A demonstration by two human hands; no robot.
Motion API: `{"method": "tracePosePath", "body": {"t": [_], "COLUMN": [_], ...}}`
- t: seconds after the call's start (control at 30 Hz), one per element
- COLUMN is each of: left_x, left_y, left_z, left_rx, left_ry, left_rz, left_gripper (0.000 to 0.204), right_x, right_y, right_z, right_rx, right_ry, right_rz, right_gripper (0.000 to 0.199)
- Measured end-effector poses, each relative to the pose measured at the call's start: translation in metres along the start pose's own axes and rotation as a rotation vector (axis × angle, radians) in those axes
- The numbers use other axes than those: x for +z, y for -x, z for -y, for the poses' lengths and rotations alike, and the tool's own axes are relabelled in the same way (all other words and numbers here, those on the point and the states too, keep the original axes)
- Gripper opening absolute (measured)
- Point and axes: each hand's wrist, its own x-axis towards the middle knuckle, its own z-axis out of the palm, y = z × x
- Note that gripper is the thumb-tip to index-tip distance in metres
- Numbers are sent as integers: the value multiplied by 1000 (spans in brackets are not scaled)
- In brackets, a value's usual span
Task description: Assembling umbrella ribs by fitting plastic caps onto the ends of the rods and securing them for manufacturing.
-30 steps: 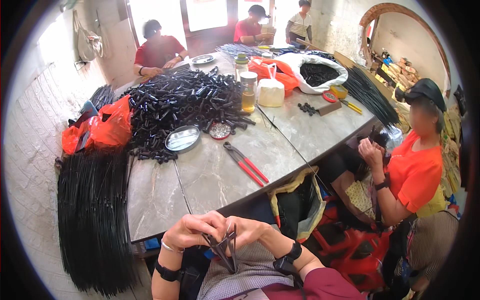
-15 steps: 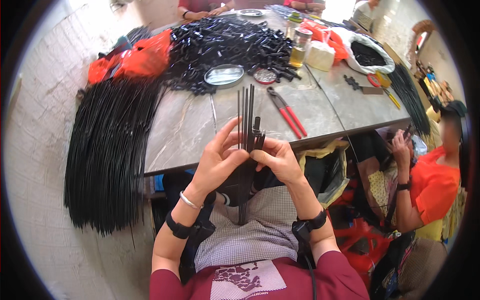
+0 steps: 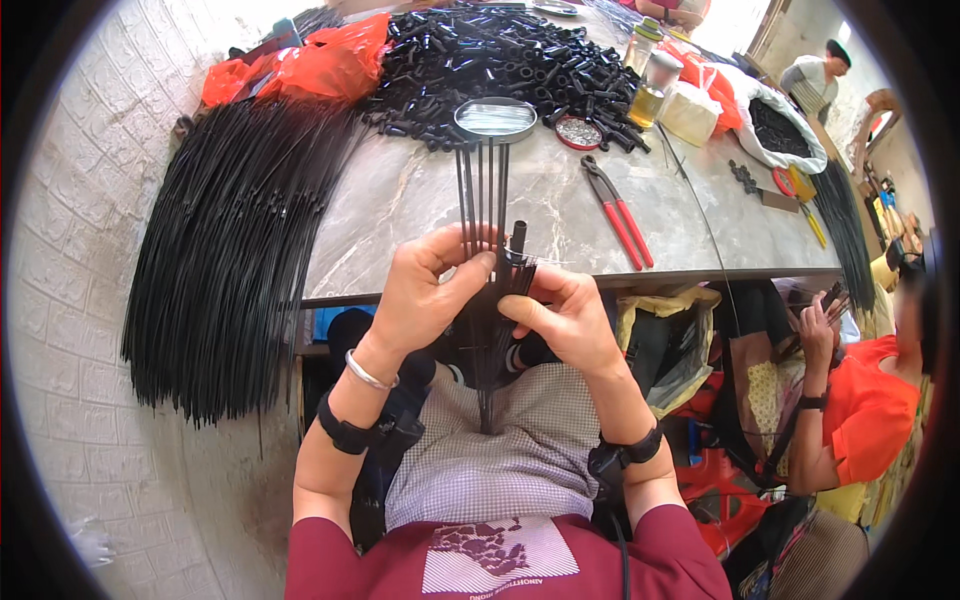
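Note:
Over my lap, several thin black rods (image 3: pixel 482 185) stand upright between my hands, slightly fanned at the top. My left hand (image 3: pixel 425 290) is closed on them, thumb and fingers pinching from the left side. To the right, my right hand (image 3: pixel 565 315) is closed round a short black tube (image 3: pixel 518 238) and a cluster of dark rod ends under it. Fine pale wires stick out rightward just below the tube's top. The rods' lower ends reach down to the checked cloth (image 3: pixel 500 480) on my lap. How the tube and rods join is hidden by my fingers.
A thick bundle of black rods (image 3: pixel 220 270) hangs over the table's left edge. Beyond lie a heap of black tubular parts (image 3: pixel 500 60), an oval tin of wires (image 3: pixel 495 119), a red-rimmed dish (image 3: pixel 578 132) and red-handled pincers (image 3: pixel 622 222). A co-worker in orange (image 3: pixel 870 400) sits at right.
The view has shifted, so the table things appear higher and further right. The rods' tops are fanned wider apart, and my left fingers have curled in around them.

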Motion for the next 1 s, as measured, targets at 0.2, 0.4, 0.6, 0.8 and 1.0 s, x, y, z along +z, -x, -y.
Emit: {"method": "tracePosePath", "body": {"t": [0.2,0.4,0.6,0.8,1.0], "left_x": [-8,0,5,2,-8], "left_y": [3,5,7,11,17], "left_z": [-2,-1,-4,-10,-16], "left_rx": [-17,17,54,42,8], "left_ry": [-85,27,37,-15,88], "left_rz": [52,-1,-15,13,86], "left_gripper": [21,22,21,25,35], "right_x": [1,5,4,4,8], "right_y": [5,11,12,13,11], "right_z": [5,9,8,8,7], "right_rx": [-10,-52,-36,-44,-20], "right_ry": [-21,77,23,62,16], "right_rz": [23,60,20,41,92], "right_gripper": [27,25,24,26,27]}}
